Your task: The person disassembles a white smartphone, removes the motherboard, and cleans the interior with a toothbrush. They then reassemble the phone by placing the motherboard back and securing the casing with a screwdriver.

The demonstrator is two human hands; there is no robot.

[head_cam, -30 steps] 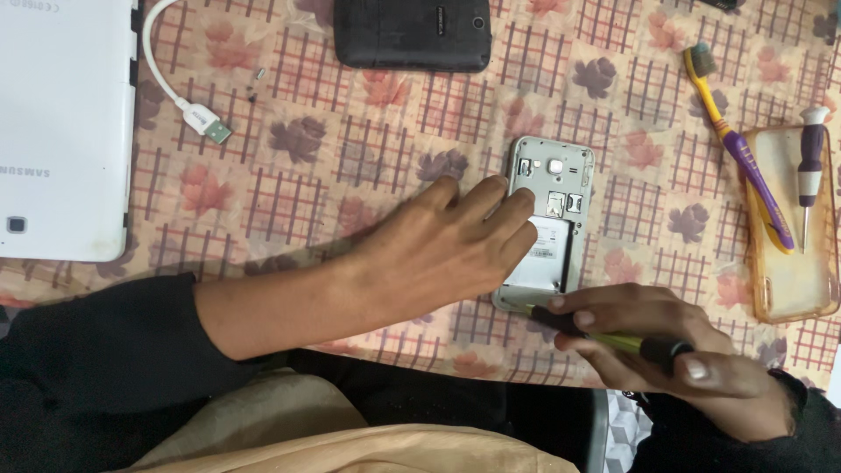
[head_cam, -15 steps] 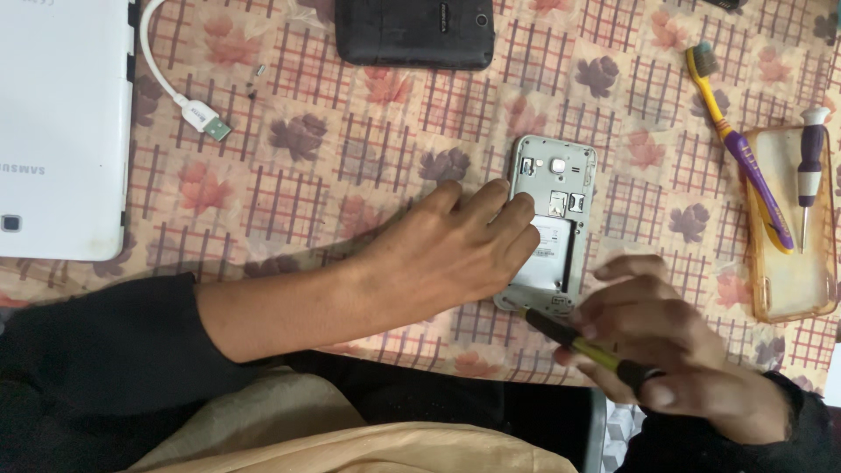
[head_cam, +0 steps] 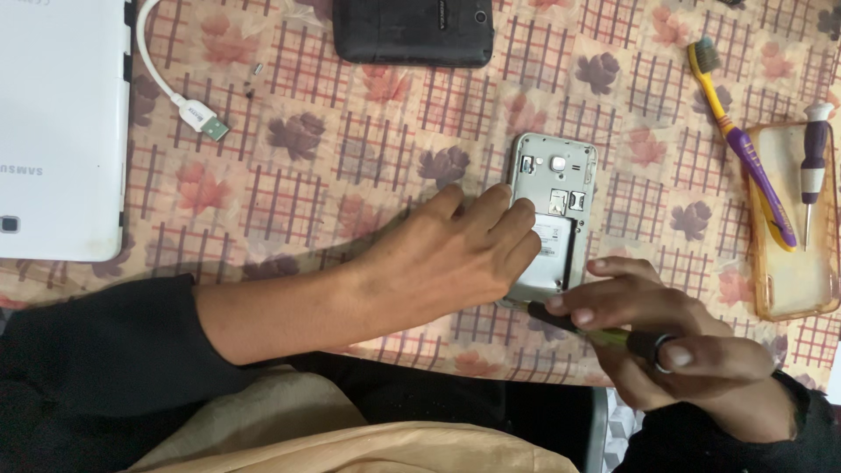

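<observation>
An opened phone (head_cam: 557, 188) lies back-up on the patterned tablecloth (head_cam: 350, 158), its grey inner frame and empty battery bay showing. My left hand (head_cam: 455, 254) rests flat on the phone's left edge, fingers pressing it down. My right hand (head_cam: 666, 342) grips a thin screwdriver (head_cam: 596, 331) with a yellow-green shaft and black ends, its tip at the phone's lower edge. The lowest corner of the phone is hidden under my fingers.
A white tablet (head_cam: 57, 123) lies at far left with a white cable plug (head_cam: 200, 114) beside it. A black phone (head_cam: 413, 31) sits at the top. At right, a clear phone case (head_cam: 788, 263) carries a toothbrush (head_cam: 740, 140) and a small purple-handled screwdriver (head_cam: 813, 166).
My right hand has turned the screwdriver slightly and shifted along the phone's lower edge. My left hand stays pressed on the phone.
</observation>
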